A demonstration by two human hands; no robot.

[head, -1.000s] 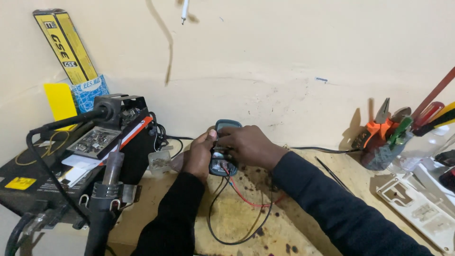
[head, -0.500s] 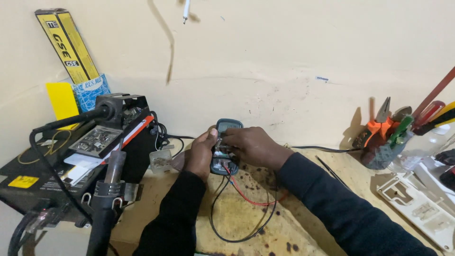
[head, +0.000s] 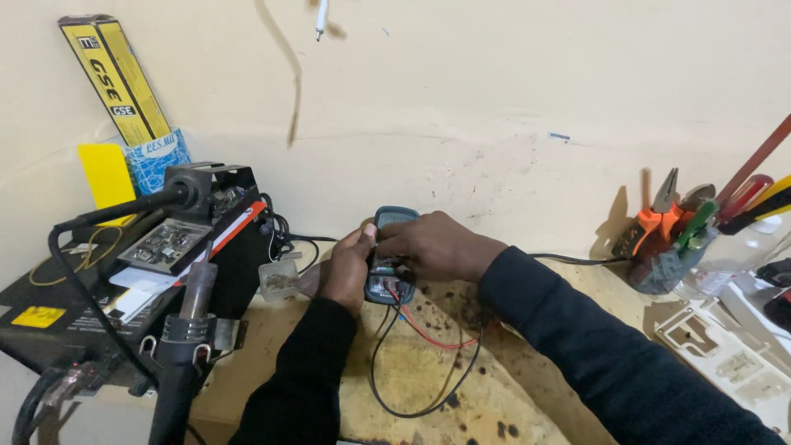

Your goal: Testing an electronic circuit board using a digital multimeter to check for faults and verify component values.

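Both hands are on the multimeter (head: 390, 264), a small dark plastic box with rounded corners and a pale screen at its top, lying on the stained, scorched wooden bench (head: 428, 387). The left hand (head: 346, 268) cups the meter's left edge, fingers curled around it. The right hand (head: 432, 245) lies across the meter's middle, fingers bent down onto its face, so the dial is hidden and I can't tell what they pinch. From the meter's lower end a thin red lead (head: 428, 334) and a black lead (head: 412, 395) loop toward the viewer. Left of the meter sits a boxy black soldering station (head: 124, 280) with a hot-air handle (head: 185, 346). Far right of the meter, a holder of pliers and tools (head: 667, 239) is cut off.
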